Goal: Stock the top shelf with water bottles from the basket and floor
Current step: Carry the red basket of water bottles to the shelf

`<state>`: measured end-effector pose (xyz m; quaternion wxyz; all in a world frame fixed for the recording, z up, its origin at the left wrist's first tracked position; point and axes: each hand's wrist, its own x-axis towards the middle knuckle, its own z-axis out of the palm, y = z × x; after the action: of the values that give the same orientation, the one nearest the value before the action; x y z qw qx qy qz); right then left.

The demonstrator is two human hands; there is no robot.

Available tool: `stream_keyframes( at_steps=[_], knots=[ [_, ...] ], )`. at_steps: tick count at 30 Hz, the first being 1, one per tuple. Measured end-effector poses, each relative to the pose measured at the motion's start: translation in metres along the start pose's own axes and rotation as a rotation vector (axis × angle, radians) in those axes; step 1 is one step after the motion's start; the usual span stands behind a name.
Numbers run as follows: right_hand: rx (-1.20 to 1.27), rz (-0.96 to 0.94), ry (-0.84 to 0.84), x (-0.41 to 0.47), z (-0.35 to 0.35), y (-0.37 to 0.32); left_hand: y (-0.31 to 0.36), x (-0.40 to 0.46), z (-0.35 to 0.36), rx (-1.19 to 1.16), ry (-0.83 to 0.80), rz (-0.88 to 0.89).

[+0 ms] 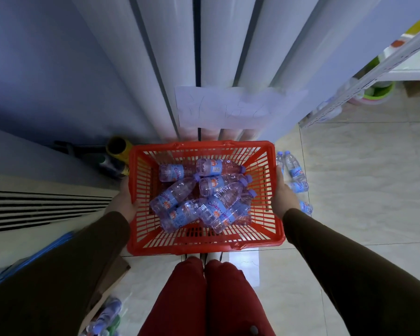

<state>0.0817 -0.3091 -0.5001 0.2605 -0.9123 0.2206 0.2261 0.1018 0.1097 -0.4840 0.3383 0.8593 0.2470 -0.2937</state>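
Note:
A red plastic basket (141,187) sits in front of my legs, just above the tiled floor or on it. Several small water bottles (211,197) with blue labels and purple caps lie jumbled inside. My left hand (123,202) grips the basket's left rim. My right hand (283,197) grips its right rim. More water bottles (295,169) lie on the floor just right of the basket, partly behind my right hand. The shelf's top is out of view; only a white perforated shelf upright (364,76) shows at the upper right.
White cabinet panels with a taped paper sheet (228,107) stand right behind the basket. A yellow can (118,147) sits at the basket's far left corner. A louvred unit (34,204) lies left. Green and pink tubs (376,93) sit under the shelf. More bottles (107,316) lie bottom left.

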Motion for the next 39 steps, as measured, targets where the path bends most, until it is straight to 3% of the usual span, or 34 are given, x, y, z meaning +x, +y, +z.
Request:
stream_keyframes(
  at_steps=[13,16,21,30,39],
  knots=[
    [0.322,0.205,-0.037,-0.031,-0.065,0.025,0.053,-0.038,-0.020,0.286,0.103,0.123],
    [0.211,0.167,-0.037,-0.045,-0.093,0.057,0.077,-0.054,-0.001,0.356,0.137,0.158],
    [0.173,0.127,-0.038,-0.045,-0.140,0.162,0.139,-0.101,0.074,0.431,0.177,0.269],
    [0.126,0.143,-0.009,-0.025,-0.268,0.386,0.265,-0.165,0.272,0.424,0.156,0.367],
    [0.032,0.223,-0.024,0.046,-0.385,0.531,0.396,-0.166,0.439,0.370,0.096,0.317]
  ],
)
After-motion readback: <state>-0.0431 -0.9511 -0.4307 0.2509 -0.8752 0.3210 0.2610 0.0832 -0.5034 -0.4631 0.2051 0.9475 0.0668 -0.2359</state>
